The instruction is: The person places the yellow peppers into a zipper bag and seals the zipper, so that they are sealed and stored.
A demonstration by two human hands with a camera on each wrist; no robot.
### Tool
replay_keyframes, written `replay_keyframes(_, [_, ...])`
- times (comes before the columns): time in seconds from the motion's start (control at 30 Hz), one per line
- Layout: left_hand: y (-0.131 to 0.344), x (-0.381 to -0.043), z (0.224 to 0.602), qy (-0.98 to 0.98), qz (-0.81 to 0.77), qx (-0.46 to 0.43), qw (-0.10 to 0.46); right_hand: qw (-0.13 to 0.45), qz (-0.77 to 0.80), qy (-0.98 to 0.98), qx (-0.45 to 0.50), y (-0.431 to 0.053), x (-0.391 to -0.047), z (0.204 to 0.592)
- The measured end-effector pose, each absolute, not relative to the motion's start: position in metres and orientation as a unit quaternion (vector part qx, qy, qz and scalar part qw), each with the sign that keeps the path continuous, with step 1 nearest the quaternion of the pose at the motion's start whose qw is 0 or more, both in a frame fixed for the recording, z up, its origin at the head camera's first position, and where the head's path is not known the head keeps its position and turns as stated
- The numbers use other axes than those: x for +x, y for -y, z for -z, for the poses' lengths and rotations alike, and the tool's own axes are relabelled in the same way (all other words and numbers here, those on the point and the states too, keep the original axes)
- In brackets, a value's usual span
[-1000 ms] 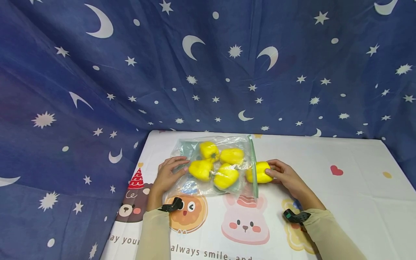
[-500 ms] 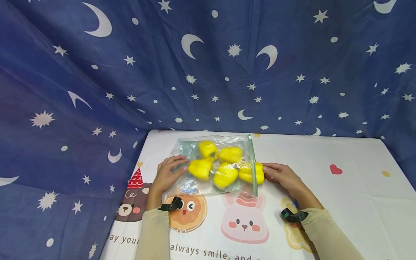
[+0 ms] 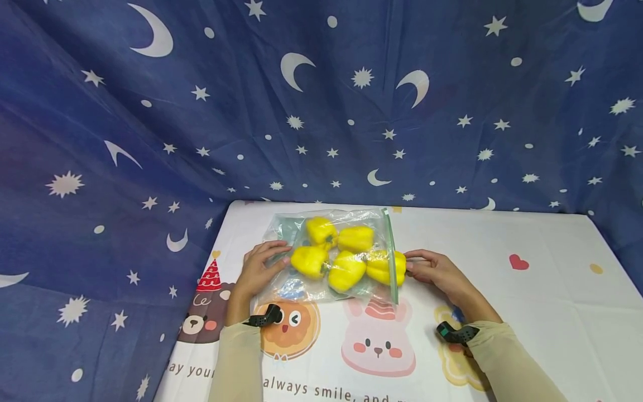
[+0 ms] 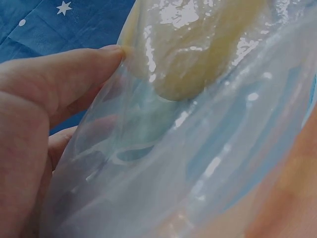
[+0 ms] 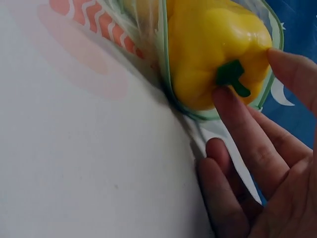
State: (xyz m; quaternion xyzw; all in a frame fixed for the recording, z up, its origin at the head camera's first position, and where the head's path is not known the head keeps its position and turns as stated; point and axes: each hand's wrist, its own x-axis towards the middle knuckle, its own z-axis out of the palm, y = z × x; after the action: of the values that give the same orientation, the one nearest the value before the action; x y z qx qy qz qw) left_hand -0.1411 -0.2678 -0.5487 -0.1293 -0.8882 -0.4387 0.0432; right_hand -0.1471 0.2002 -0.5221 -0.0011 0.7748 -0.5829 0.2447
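A clear zip bag (image 3: 281,234) with a green-edged mouth lies on the table, several yellow bell peppers (image 3: 308,262) inside. At its mouth, one yellow bell pepper (image 3: 400,268) lies mostly inside, its stem end sticking out past the green edge. My right hand (image 3: 442,276) touches that end with extended fingertips; in the right wrist view a fingertip (image 5: 225,96) meets the green stem (image 5: 233,77). On the bag's left side rests my left hand (image 3: 258,271), fingers relaxed. Its thumb (image 4: 84,64) touches the film in the left wrist view, while other fingers are partly hidden behind it.
The white tablecloth (image 3: 547,312) carries printed cartoon animals, a heart and lettering. A blue curtain (image 3: 321,111) with moons and stars hangs behind the table and along its left. Black wrist cameras (image 3: 457,334) sit on both wrists.
The pepper at the mouth has slid left, deeper into the bag. My right hand has followed it left, going from a grip around it to fingertip contact. My left hand stays put.
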Motion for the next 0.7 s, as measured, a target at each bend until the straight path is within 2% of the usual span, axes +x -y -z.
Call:
replay_keyframes(0.27, [0.269,-0.142,0.551,0.886,0.444,-0.127,0.043,0.234,0.578,-0.782,-0.015,-0.193,-0.147,0.52])
replay_keyframes(0.7, [0.27,-0.141,0.55,0.874,0.464,-0.136,0.046,0.249,0.58,-0.774,-0.048,-0.178,-0.158,0.517])
